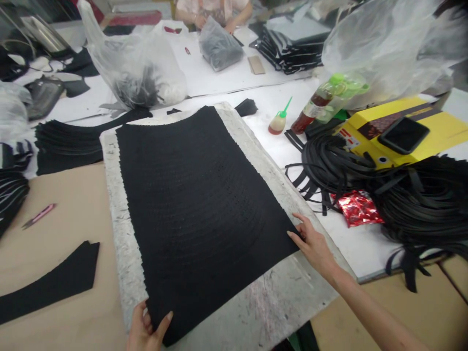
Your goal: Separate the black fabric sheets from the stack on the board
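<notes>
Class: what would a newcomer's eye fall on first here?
The large black fabric panel fills the middle, lying on a pale board, the left hand and right hand touching its near corners. Then the bright yellow box catches the eye at right, a phone on top.

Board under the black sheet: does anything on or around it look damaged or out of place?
The board looks worn: dark specks dot its left margin, faint reddish streaks its near end. At right, some black strips dangle over the white tabletop's edge, rather untidily.
</notes>
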The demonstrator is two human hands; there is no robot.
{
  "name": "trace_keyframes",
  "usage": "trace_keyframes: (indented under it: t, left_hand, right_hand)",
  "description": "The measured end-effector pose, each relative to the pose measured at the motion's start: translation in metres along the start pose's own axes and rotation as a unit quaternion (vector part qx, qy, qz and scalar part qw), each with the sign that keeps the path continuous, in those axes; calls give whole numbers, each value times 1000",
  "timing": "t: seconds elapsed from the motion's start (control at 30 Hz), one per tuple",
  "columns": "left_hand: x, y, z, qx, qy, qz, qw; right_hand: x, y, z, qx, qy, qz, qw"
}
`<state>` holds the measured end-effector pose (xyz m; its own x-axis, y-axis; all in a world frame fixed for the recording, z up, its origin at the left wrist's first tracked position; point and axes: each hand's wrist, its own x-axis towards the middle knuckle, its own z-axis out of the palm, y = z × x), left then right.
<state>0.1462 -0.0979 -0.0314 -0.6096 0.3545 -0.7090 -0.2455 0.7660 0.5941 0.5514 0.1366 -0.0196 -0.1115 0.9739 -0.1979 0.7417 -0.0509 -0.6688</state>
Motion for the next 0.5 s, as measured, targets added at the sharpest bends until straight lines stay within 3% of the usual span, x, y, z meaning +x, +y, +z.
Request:
trace_keyframes:
  t: [0.27,0.5]
  left_hand:
    - [-16,11,9,-22,-6,52,998]
    - [-24,17,14,0,32,100,994]
  right_hand:
    - [-1,4,2,-22,10,1,1000]
    - [0,2,3,-41,23,12,999]
